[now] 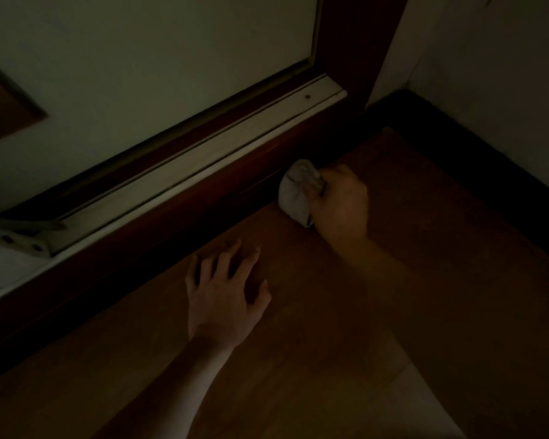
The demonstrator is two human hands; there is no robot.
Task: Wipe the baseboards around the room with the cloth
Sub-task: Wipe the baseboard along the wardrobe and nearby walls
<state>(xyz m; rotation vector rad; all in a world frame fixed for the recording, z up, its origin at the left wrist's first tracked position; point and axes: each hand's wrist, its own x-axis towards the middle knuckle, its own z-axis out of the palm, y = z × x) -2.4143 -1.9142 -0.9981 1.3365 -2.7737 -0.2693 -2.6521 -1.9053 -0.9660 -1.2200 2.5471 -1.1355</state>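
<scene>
Near the far corner of the floor [314, 343], the right hand [339, 202] grips the bunched cloth [295, 193], seemingly touching the baseboard [235, 198] (dim light); the left hand [225, 291] rests splayed.

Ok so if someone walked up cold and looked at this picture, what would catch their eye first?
The pale bunched cloth stands out most in the dim scene, gripped by the right hand at the foot of the dark baseboard, just right of centre. Next comes the left hand, fingers spread on the wooden floor nearer the camera.
</scene>
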